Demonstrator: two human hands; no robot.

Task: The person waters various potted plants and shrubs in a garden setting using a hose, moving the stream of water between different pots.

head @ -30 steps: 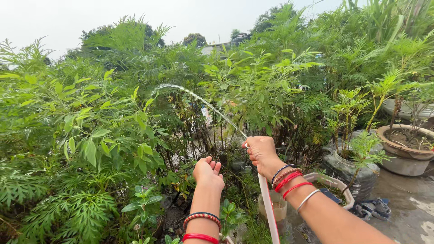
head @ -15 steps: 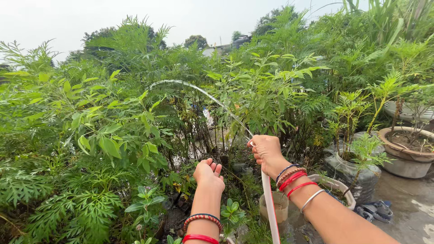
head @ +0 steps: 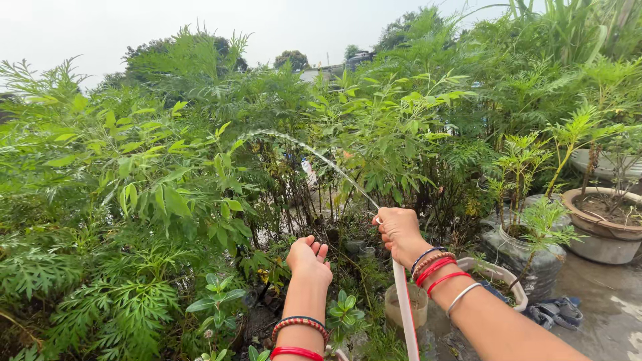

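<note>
A view from a head-worn camera looking out over a crowded garden of potted plants under a pale grey sky.

The left half of the frame is filled with dense green bushes [head: 134, 200], broad leaves above and feathery, fern-like leaves toward the lower left corner. A thin arc of water [head: 301, 150] rises through the middle of the frame, peaking just left of centre and falling into this foliage.

In the lower centre, the left hand [head: 308, 257] reaches forward with its back to the camera, fingers loosely curled and holding nothing; it hovers close to the stems but does not touch them. Its wrist carries red and dark beaded bangles [head: 299, 324].

Just right of centre, the right hand [head: 399, 234] is clenched around the end of a pale pink hose [head: 405, 307], with the thumb apparently pressed near the opening where the water leaves. The hose runs from the fist straight down to the bottom edge of the frame. This wrist wears blue, red and silver bangles [head: 438, 271].

Below the right forearm sit a small tan pot [head: 394, 307] and a white tub [head: 498, 274] of soil. Farther right stands a dark sack planter [head: 518, 251] with a slim young plant, then a wide clay bowl pot [head: 595, 220] near the right edge. A blue sandal [head: 555, 311] lies on the wet concrete floor [head: 602, 314] at lower right.
</note>
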